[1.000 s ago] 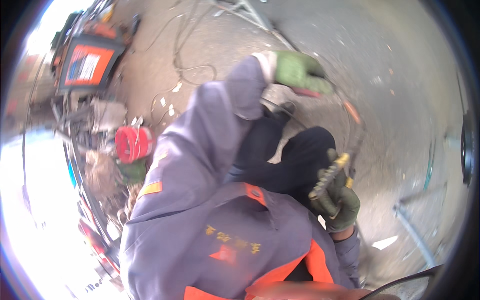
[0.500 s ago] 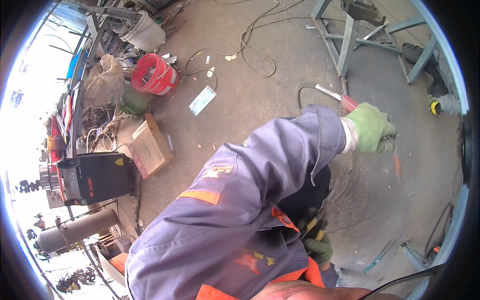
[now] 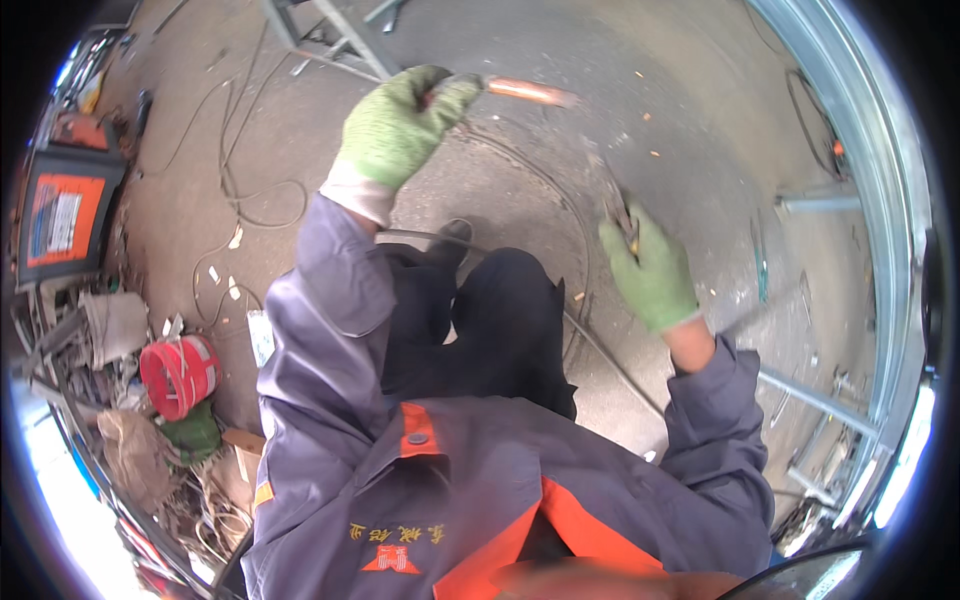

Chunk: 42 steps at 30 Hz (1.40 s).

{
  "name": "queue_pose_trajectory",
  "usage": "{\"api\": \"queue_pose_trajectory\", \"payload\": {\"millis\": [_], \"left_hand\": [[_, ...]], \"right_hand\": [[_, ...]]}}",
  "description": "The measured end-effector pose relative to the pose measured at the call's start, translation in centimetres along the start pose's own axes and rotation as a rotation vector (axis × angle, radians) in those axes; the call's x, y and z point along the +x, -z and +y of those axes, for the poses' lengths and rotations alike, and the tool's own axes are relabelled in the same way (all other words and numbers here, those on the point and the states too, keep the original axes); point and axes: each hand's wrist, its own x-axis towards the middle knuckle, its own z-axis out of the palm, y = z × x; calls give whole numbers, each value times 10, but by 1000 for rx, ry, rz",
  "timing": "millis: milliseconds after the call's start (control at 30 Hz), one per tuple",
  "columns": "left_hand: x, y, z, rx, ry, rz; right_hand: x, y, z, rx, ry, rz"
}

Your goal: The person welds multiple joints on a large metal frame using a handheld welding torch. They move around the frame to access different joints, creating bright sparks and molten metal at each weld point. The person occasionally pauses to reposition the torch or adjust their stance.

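My left hand (image 3: 395, 130), in a green knit glove, is closed around a welding torch. The torch's copper-coloured nozzle (image 3: 530, 92) points to the right from the fist; the glove covers most of its grip. My right hand (image 3: 650, 270), also gloved in green, grips a pair of pliers (image 3: 617, 200), slightly smeared by motion, with a bit of yellow on the handle. The pliers' jaws point up and left toward the nozzle, with a gap between the two tools. Both hands are over the concrete floor beyond my knees.
A grey metal stand (image 3: 345, 40) is at the top. Long steel beams (image 3: 895, 170) curve along the right side. Cables (image 3: 232, 150) snake over the floor at left, near a red bucket (image 3: 180, 375) and an orange-panelled machine (image 3: 65, 220). A teal rod-like thing (image 3: 761, 265) lies at right.
The view has swung to the right. My left hand, with the torch, shows farther left in it. My right hand has come up from beside my body with the pliers, closer to the torch.
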Motion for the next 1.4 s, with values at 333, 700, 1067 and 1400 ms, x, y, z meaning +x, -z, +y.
{"api": "queue_pose_trajectory", "payload": {"millis": [333,700,1067,1400], "left_hand": [[8,-8,-2,121,24,17],[1,-4,9,504,-124,-17],[5,0,0,553,-62,-399],[6,3,-4,580,-69,-463]], "right_hand": [[29,12,17,-324,56,218],[52,38,42,-810,233,31],[45,41,74,-408,91,-412],[30,22,88,267,-27,-669]]}}
